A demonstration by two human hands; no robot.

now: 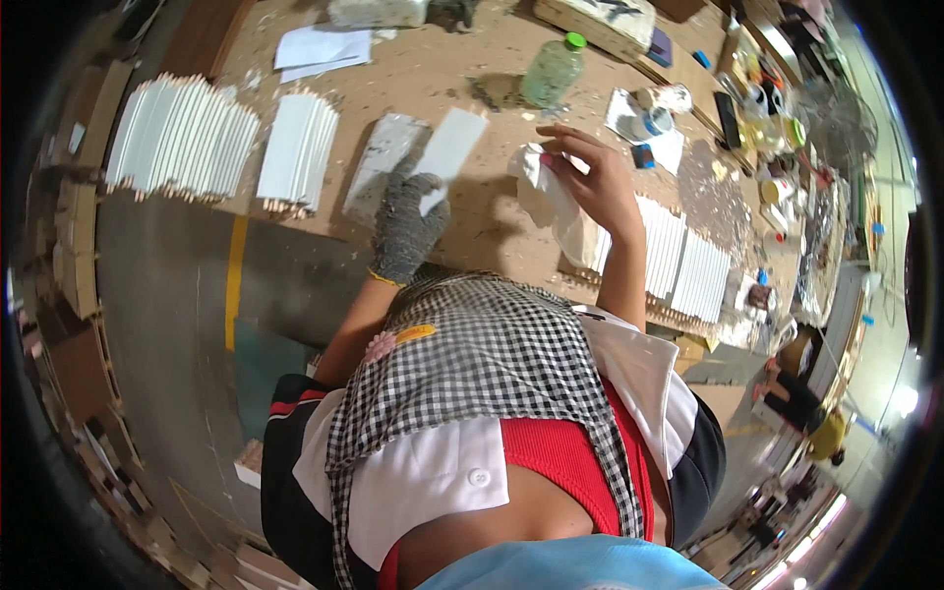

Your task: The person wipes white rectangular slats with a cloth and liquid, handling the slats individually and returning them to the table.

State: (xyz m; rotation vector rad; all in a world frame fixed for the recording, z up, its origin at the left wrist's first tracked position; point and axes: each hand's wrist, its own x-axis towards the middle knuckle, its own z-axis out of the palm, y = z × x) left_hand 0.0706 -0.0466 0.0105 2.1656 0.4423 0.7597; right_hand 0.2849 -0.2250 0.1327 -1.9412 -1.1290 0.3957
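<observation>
L hand (408,226), in a dark grey glove w/ a yellow cuff edge, is at the near end of a white panel (457,143); its grip is closed on that end, thumb & fingers either side; panel sits mid tabletop (433,79), slanting away to the R, just beside a stained white slab (379,167); R hand (602,182), bare, is up off the tabletop, R of the panel & apart from it; its grip pinches a crumpled white cloth (546,197) btwn thumb & fingers, cloth hanging down; clear bottle w/ green cap (553,71) stands beyond, btwn the two hands; two stacks of white strips, a big one (182,138) & a smaller one (298,152), lie far L; more strips (702,275) lie R, near the R forearm; sheets of paper (323,49) lie far L; blue sponge (642,156) R of the R hand.
</observation>
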